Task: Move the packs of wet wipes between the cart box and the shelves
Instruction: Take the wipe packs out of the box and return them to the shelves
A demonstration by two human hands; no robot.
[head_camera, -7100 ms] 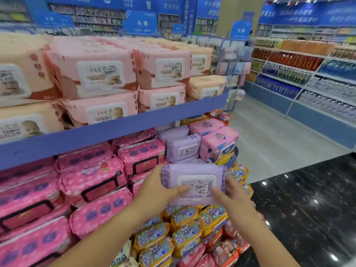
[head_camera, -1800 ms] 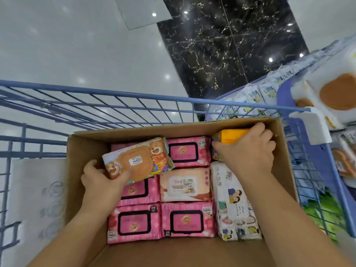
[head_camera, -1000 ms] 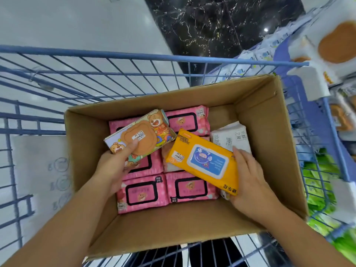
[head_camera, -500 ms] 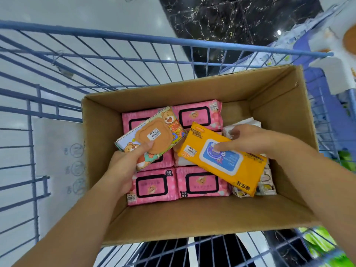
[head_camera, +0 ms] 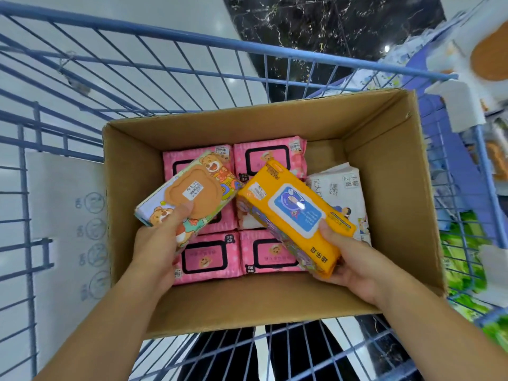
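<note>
A cardboard box [head_camera: 132, 171] sits in a blue wire cart [head_camera: 154, 64]. My left hand [head_camera: 156, 243] grips a bear-printed wipes pack with an orange lid [head_camera: 192, 191], held tilted above the box's left half. My right hand [head_camera: 349, 259] holds an orange wipes pack with a blue lid [head_camera: 291, 213] from its near end, thumb on top, tilted over the box's middle. Pink wipes packs [head_camera: 269, 160] lie flat on the box floor. A white pack [head_camera: 338, 185] lies at the right side of the box.
Store shelves with wipes packs [head_camera: 483, 50] stand at the right, past the cart's rail. Green packs [head_camera: 464, 259] lie low on the right. A white sheet with circles [head_camera: 68, 215] lies in the cart left of the box. Glossy floor lies beyond.
My right hand shifted from the top of the orange pack to its near end and lifted it. The bear pack stays in my left hand. The view moved closer to the box.
</note>
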